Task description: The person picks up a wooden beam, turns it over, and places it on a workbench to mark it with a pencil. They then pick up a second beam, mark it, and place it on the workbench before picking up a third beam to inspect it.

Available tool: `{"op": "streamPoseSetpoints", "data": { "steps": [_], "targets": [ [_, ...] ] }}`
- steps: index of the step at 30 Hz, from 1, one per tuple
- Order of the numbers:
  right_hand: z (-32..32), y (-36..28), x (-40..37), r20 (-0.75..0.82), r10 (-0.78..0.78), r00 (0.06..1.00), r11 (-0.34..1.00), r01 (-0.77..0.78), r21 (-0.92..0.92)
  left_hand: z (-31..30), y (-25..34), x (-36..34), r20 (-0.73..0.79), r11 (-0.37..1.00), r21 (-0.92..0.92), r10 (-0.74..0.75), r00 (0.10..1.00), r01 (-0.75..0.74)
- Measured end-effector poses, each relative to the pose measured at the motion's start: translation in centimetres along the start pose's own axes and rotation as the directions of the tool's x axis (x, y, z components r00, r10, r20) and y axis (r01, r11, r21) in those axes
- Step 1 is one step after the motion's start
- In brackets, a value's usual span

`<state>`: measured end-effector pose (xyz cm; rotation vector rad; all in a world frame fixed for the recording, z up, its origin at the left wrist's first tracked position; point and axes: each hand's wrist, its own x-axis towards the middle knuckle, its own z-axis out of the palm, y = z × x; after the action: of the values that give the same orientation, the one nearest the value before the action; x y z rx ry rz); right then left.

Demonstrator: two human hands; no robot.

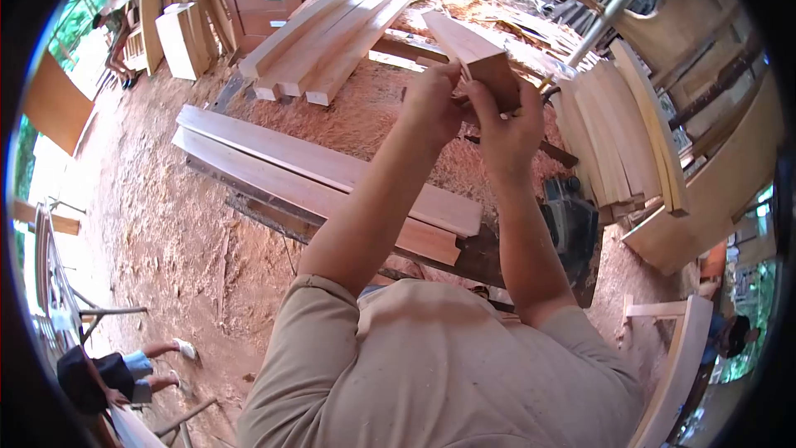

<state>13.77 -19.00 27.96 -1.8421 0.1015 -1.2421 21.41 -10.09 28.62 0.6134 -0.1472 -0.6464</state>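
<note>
- Wooden beam (466,37): at both hands, near end facing camera, long axis running away, slightly left; underside hidden.
- Right hand (510,133): grip around near end.
- Left hand (433,108): curled beside it; cannot tell what grip holds.

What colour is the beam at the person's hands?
The beam: pale tan on top, darker brown end. Head view shows it.

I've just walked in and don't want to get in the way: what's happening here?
A person in a beige shirt has the left hand and right hand at the near end of a thick, squared, pale wooden beam. Two long, pale wooden boards lie side by side nearer the body, and a dark, boxy power tool sits to the right. Pinkish wood shavings are strewn around.
</note>
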Motion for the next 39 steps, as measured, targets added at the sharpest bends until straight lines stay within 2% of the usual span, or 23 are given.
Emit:
{"op": "streamPoseSetpoints", "data": {
  "steps": [2, 5, 12, 18, 19, 20, 21, 22, 23, 24, 26, 27, 28, 29, 30, 32, 33, 34, 35, 36, 37, 39],
  "targets": [
    [0.2, -0.3, 0.1, 0.011, 0.022, 1.000, 0.999, -0.023, 0.035, 0.1, 0.1, -0.2, 0.003, 1.000, -0.010, 0.003, 1.000, -0.003],
    [0.5, 0.0, 0.2, -0.007, 0.027, 1.000, 0.999, -0.027, 0.047, 1.6, 0.7, -1.1, -0.111, 0.999, -0.049, -0.017, 0.994, 0.011],
    [0.2, 0.1, 0.5, -0.021, -0.008, 1.000, 0.998, 0.007, -0.057, 2.7, 1.1, -1.5, -0.140, 0.998, -0.042, -0.051, 0.989, 0.046],
    [0.1, -0.6, -0.3, -0.052, 0.019, 0.998, 1.000, -0.019, 0.011, 1.5, 0.5, -0.4, -0.151, 0.999, -0.004, -0.036, 0.988, 0.036],
    [0.2, -0.6, -0.8, -0.063, 0.016, 0.998, 1.000, -0.015, 0.014, 1.0, 0.7, -0.2, -0.150, 0.993, -0.095, -0.090, 0.985, 0.076],
    [0.3, -0.2, -1.8, -0.031, 0.017, 0.999, 1.000, -0.017, -0.017, 0.4, 0.9, 0.1, -0.142, 0.976, -0.181, -0.145, 0.979, 0.119],
    [0.4, 0.1, -2.8, -0.002, 0.019, 1.000, 0.999, -0.019, -0.048, -1.2, 0.6, 0.9, -0.038, 0.952, -0.227, -0.220, 0.975, 0.206],
    [0.4, 0.2, -4.2, 0.016, -0.057, 0.998, 0.991, 0.058, -0.124, -3.8, -0.3, 2.1, 0.177, 0.931, -0.243, -0.232, 0.956, 0.271],
    [0.5, 0.4, -5.7, 0.037, -0.130, 0.991, 0.971, 0.135, -0.198, -6.0, -1.2, 2.8, 0.128, 0.983, -0.065, -0.164, 0.978, 0.174],
    [0.6, 0.6, -6.7, 0.015, -0.135, 0.991, 0.971, 0.135, -0.199, -7.6, -1.6, 3.1, 0.095, 0.990, 0.122, -0.083, 0.992, 0.071],
    [0.6, 1.0, -9.1, 0.180, -0.091, 0.979, 0.986, 0.114, -0.119, -9.8, -1.9, 1.6, 0.053, 0.981, 0.118, -0.163, 0.985, 0.156],
    [0.4, 1.3, -10.3, 0.163, -0.086, 0.983, 0.987, 0.107, -0.120, -9.1, -2.2, -2.0, 0.030, 0.932, 0.355, 0.068, 0.997, -0.075],
    [0.1, 1.7, -11.4, 0.309, -0.022, 0.951, 0.988, 0.067, -0.137, -8.3, -2.3, -5.5, 0.067, 0.775, 0.567, 0.293, 0.954, -0.279],
    [-0.3, 1.7, -12.4, 0.449, 0.043, 0.892, 0.987, 0.032, -0.159, -11.5, -2.6, -5.2, -0.010, 0.922, 0.384, -0.052, 0.999, 0.052],
    [-1.1, 1.4, -12.9, 0.439, 0.045, 0.897, 0.987, 0.029, -0.159, -14.4, -2.9, -4.6, -0.013, 0.904, 0.167, -0.397, 0.918, 0.393],
    [-3.3, 1.1, -14.0, 0.724, 0.158, 0.671, 0.950, -0.303, 0.074, -15.2, -5.0, -8.7, -0.146, 0.907, 0.237, -0.322, 0.936, 0.349],
    [-4.4, 1.6, -14.6, 0.758, 0.212, 0.616, 0.872, -0.470, 0.138, -15.0, -4.5, -10.2, -0.155, 0.901, 0.238, -0.332, 0.930, 0.362],
    [-5.1, 2.2, -15.1, 0.756, 0.231, 0.612, 0.863, -0.488, 0.131, -14.1, -3.2, -12.2, -0.252, 0.866, 0.326, -0.307, 0.918, 0.379],
    [-5.9, 2.7, -15.6, 0.698, 0.290, 0.655, 0.822, -0.544, 0.169, -13.4, -2.1, -13.9, -0.345, 0.824, 0.400, -0.270, 0.899, 0.401],
    [-6.6, 3.2, -16.0, 0.637, 0.352, 0.686, 0.779, -0.592, 0.207, -13.0, -1.1, -15.4, -0.358, 0.824, 0.383, -0.286, 0.889, 0.419],
    [-7.3, 4.2, -15.9, 0.644, 0.366, 0.672, 0.774, -0.604, 0.191, -12.8, 0.0, -16.6, -0.351, 0.792, 0.432, -0.293, 0.889, 0.432],
    [-8.1, 6.3, -15.4, 0.535, 0.503, 0.679, 0.663, -0.700, 0.267, -13.8, 0.5, -18.5, -0.349, 0.761, 0.462, -0.316, 0.882, 0.456]
  ]
}}
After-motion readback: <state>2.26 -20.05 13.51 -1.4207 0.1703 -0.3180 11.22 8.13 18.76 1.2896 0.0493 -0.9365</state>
